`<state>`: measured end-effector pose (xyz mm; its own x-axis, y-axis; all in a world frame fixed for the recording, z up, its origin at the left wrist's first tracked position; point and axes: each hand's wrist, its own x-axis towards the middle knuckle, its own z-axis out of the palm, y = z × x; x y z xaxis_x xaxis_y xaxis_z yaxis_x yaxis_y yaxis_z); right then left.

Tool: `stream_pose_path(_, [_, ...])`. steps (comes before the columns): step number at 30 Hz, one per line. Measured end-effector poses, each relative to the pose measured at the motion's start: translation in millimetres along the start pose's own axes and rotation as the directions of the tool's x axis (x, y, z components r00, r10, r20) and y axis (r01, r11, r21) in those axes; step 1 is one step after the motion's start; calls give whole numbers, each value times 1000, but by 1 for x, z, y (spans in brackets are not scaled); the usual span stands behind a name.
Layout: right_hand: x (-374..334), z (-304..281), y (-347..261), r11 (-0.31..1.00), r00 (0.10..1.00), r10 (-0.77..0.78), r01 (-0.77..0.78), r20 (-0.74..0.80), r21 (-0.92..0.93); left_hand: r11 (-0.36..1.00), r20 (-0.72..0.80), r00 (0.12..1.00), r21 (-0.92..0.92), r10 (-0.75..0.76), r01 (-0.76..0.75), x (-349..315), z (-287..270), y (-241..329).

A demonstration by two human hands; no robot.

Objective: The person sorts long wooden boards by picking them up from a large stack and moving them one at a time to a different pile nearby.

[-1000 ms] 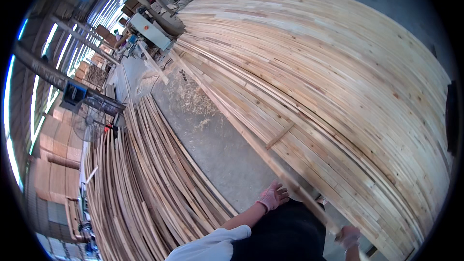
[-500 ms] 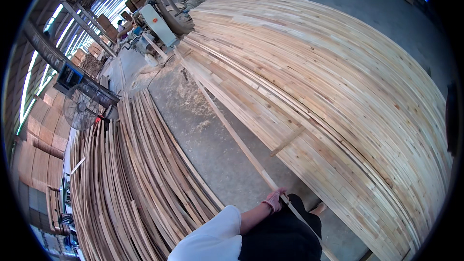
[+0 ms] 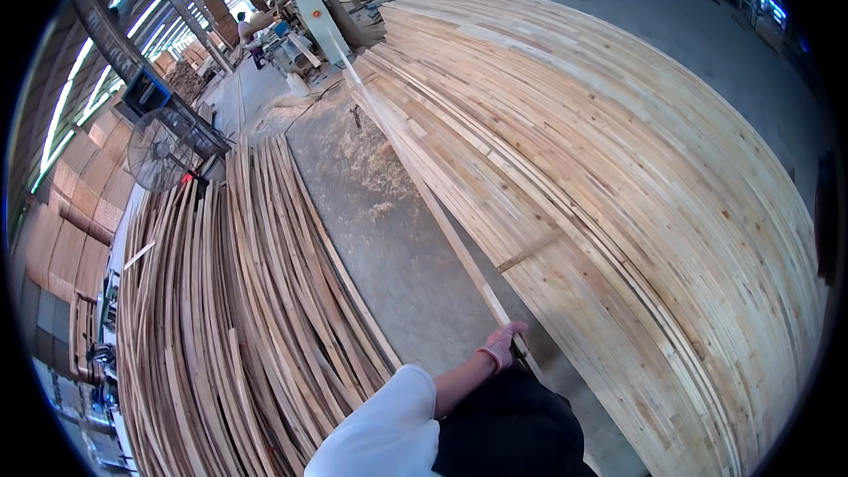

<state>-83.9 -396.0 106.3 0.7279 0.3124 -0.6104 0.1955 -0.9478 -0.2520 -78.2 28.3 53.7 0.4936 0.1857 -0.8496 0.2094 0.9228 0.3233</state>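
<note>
Concrete floor [image 3: 353, 238] runs up the middle of the head view, with wood shavings [image 3: 375, 168] strewn over it toward the top centre and a control cabinet [image 3: 318, 22] with a red knob standing beyond them. Upper left, a co-worker [image 3: 245, 28] is far off among machines, and a caged fan [image 3: 163, 150] stands nearer. Long loose battens [image 3: 221, 300] fill the lower left, while a broad spread of narrow wooden boards [image 3: 601, 141] covers the right half, a short crosspiece [image 3: 532, 252] lying across its near part. Between the two, just below centre, the left hand [image 3: 502, 346], in what looks like a pink glove, is closed around a long wooden strip [image 3: 459, 252], which slants away toward the upper centre. A second ago that hand was spread beside the strip and the right hand had the near end; now the left has hold of it and the right is out of view, so its grip cannot be told. Since half a second ago the strip's far part has swung up, and it now overlaps the boards' near edge, its tip blurred; this suggests it is being steered from the left hand's hold.
</note>
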Motion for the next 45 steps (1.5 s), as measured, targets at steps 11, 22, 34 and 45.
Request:
stream_pose_path(11, [-43, 0, 138, 987, 982, 69, -42, 175, -153, 997, -107, 994, -72, 5, -13, -32, 7, -60])
stream_pose_path(22, [-53, -38, 103, 974, 850, 221, -162, 479, -161, 996, -67, 996, -57, 66, -70, -14, -5, -98])
stream_pose_path(34, [76, -21, -43, 755, 911, -363, 165, 195, 634, 882, 625, 624, 375, -469, 286, -53, 1, -219])
stream_pose_path(45, [51, -33, 71, 883, 978, -205, 171, 32, 438, 994, 318, 942, 68, -105, 88, -69, 22, -161])
